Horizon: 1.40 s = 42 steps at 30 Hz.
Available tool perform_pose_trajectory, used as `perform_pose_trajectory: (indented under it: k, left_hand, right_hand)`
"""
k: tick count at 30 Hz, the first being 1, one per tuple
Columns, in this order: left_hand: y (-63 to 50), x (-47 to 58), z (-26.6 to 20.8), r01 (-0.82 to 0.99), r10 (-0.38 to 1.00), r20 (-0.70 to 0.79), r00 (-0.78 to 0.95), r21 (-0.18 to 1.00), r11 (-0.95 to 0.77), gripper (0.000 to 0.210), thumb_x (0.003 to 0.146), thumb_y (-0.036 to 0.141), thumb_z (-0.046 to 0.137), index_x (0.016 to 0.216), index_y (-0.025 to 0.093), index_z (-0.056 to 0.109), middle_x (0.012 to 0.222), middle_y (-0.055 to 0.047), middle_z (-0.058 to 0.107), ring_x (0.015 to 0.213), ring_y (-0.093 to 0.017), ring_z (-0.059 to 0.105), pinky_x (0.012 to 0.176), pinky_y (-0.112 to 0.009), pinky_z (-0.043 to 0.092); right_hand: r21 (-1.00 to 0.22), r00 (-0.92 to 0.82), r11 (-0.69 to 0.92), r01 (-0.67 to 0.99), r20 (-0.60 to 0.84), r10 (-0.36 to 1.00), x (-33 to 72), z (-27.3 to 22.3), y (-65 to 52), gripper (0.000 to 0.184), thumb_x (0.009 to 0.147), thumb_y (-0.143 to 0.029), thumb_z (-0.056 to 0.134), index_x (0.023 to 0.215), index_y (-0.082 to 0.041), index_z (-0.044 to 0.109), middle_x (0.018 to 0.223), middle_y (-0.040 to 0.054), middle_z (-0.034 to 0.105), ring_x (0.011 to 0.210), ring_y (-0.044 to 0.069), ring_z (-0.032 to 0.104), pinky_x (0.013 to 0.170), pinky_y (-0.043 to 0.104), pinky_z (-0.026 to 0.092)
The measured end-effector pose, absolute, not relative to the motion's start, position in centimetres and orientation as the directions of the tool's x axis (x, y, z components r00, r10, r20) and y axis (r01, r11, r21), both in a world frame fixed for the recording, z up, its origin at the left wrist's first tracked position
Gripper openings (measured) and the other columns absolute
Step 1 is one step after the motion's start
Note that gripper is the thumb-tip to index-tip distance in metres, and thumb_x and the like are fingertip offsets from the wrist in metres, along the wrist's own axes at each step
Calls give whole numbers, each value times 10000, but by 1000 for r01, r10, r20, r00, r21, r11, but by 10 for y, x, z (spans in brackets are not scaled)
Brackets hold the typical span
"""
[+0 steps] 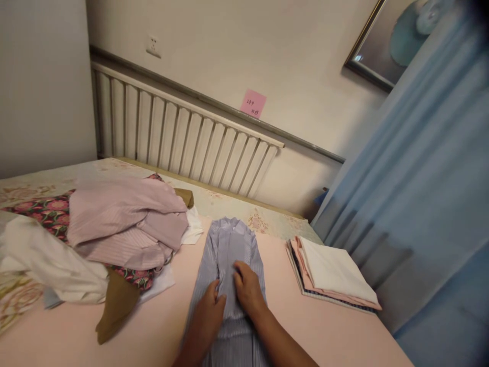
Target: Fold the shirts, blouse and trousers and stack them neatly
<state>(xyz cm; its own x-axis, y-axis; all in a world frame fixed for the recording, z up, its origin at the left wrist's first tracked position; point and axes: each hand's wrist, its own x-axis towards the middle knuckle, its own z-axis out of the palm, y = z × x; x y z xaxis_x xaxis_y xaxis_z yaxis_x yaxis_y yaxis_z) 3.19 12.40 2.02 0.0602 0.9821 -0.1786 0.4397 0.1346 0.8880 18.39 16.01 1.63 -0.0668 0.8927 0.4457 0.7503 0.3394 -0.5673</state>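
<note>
A blue-grey pleated garment [231, 242] lies lengthwise in front of me, its collar end pointing away and its sides folded inward. My left hand [210, 311] is on its left part, fingers curled and closed on the cloth. Opposite it, my right hand [248, 288] rests on the right part with fingers bent round the fabric. A narrow strip of the garment shows between the two hands. Its lower end passes under my forearms and out of the picture.
Loose clothes are heaped at left: a pink-mauve garment [126, 219], a white cloth [53, 265] and a brown piece [116, 306]. A folded stack [336, 270] lies at right on the pink sheet [305, 331]. Beyond stand a radiator [183, 137] and a blue curtain [416, 178].
</note>
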Motion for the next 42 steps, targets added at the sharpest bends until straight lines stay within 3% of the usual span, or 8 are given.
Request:
perform_pose_trajectory:
  k: [4,9,20,26,42]
  left_hand:
    - [122,31,25,477,979,-189,76,869,131,503,872,207,415,1356,76,432,1173,-134,646,1121,-189,590,897,-260,429]
    - [121,31,24,491,980,-186,72,862,128,455,889,223,406,1318,82,463,1143,-134,666,1040,-187,626,866,-256,434]
    - [115,29,25,526,996,-15,84,850,-32,259,876,149,389,1002,174,614,1043,-66,690,998,-154,621,877,-239,423]
    - [115,18,34,494,1000,-11,-21,869,20,214,889,179,406,979,192,599,1007,-48,692,943,-154,635,825,-236,437]
    - [114,19,32,529,999,29,17,848,-34,239,876,136,412,1015,164,605,1033,-73,684,975,-152,623,855,-241,426]
  right_hand:
    - [-345,-278,438,831,425,862,175,16,144,438,895,-191,453,1326,-168,529,1429,126,470,1360,251,378,1124,479,320]
    - [-244,-348,418,875,286,893,175,1,141,529,913,-222,473,1432,-156,391,1507,128,352,1416,273,260,1144,541,237]
    - [-213,-312,376,902,283,907,172,2,140,514,932,-246,454,1431,-142,390,1519,118,328,1423,259,245,1153,518,223]
    - [-212,-311,377,902,288,906,173,2,140,516,925,-246,460,1427,-145,397,1510,118,347,1417,250,264,1151,505,228]
    - [-200,-313,391,898,333,890,174,-3,142,510,922,-251,455,1421,-162,407,1495,115,378,1406,238,293,1140,490,246]
